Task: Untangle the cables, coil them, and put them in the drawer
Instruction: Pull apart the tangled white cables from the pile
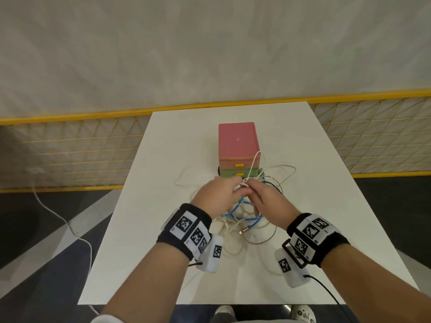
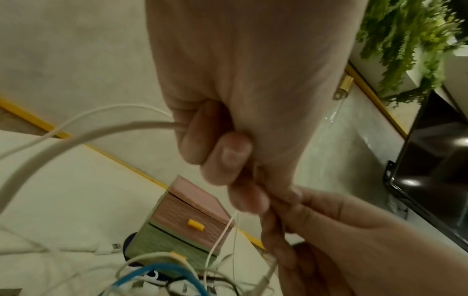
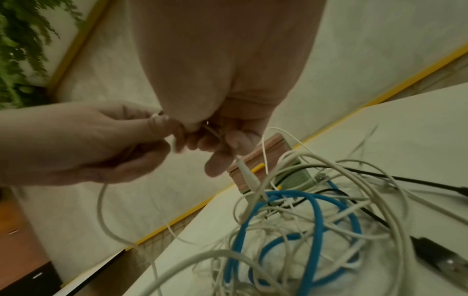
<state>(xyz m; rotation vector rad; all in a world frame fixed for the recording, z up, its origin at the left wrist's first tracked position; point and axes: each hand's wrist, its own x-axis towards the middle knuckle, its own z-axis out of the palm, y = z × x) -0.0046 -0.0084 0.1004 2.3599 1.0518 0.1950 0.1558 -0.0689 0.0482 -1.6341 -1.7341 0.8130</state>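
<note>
A tangle of white, blue and black cables (image 1: 247, 217) lies on the white table (image 1: 163, 252), just in front of a small drawer unit (image 1: 238, 145) with a pink top drawer and a green lower one, both closed. My left hand (image 1: 221, 197) is raised over the heap and grips a thick white cable (image 2: 101, 132) in its curled fingers. My right hand (image 1: 261, 197) meets it fingertip to fingertip and pinches a thin white cable (image 3: 243, 164) that runs down into the tangle. A blue cable (image 3: 314, 216) loops through the heap.
A yellow-framed mesh fence (image 1: 70, 148) runs behind the table, with a pale wall beyond. A white cord (image 1: 70, 229) trails over the dark floor on the left. Green plants (image 2: 410, 40) and a dark screen (image 2: 435, 160) stand off to the side. My shoes (image 1: 300, 313) show below the table's near edge.
</note>
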